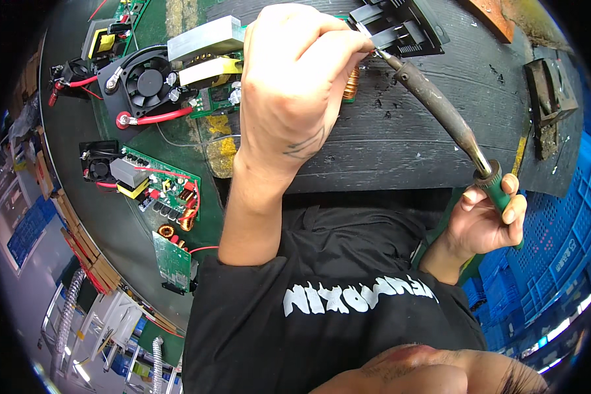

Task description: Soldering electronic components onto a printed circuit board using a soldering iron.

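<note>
A black T-shirt (322, 295) with white lettering across the chest fills the lower middle of the view, nearest the camera, and both bare forearms rise from it toward a dark, scarred workbench (433, 125). The left hand (295, 85) is held over the bench with its fingers drawn together in a pinch at the tip of a thin silvery wire (364, 31), presumably solder, though what lies under the palm is hidden. The right hand (489, 213) is clamped around the green grip of a soldering iron (440, 108), well to the right of and below the left hand. The iron is seen as a long, slanting tool: a green handle at the lower right, a short metal collar, then a brownish, heat-stained barrel that narrows to a dark pointed tip. That tip is brought to the pinched fingertips, just beside a black plastic part (400, 26) at the top edge of the bench. Beneath the left hand a green circuit board (210, 72) is partly covered, carrying a black fan, an aluminium heat sink, a yellow-wrapped transformer, red leads and a copper coil. A second, similar circuit board (154, 184) is laid on the green surface to the left. Blue plastic crates (545, 249) are stacked at the right.
</note>
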`<state>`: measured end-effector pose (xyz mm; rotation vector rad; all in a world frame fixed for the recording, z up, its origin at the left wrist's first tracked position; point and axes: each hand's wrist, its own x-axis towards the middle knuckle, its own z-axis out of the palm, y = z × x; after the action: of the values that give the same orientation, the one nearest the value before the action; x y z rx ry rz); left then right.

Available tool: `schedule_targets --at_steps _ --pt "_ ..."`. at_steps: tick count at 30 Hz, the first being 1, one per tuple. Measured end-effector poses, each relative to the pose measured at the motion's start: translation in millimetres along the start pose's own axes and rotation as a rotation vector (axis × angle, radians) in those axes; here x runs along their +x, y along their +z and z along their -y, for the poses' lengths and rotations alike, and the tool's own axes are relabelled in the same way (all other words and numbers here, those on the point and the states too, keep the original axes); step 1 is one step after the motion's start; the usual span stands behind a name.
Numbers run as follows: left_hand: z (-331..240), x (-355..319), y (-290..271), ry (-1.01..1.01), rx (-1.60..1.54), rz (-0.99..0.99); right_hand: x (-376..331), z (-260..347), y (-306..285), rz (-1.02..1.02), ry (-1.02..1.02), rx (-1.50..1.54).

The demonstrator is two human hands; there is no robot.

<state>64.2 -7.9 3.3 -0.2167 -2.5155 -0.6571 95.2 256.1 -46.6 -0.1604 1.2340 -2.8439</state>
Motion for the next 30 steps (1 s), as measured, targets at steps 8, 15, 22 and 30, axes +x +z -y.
schedule_targets --at_steps 8,15,22,30 --pt "-0.7 0.4 0.3 0.002 -0.010 -0.004 -1.8 2.5 4.0 0.024 -0.007 -0.007" --pt "9.0 -5.9 13.9 0.040 -0.032 -0.032 -2.1 8.1 0.2 0.021 -0.036 0.008" --pt "17.1 -14.7 22.6 0.079 -0.058 -0.062 -3.6 11.5 -1.6 0.016 -0.021 0.042" --pt "14.2 -13.4 20.8 0.074 -0.050 -0.044 -4.1 12.2 -1.5 0.002 -0.013 0.027"
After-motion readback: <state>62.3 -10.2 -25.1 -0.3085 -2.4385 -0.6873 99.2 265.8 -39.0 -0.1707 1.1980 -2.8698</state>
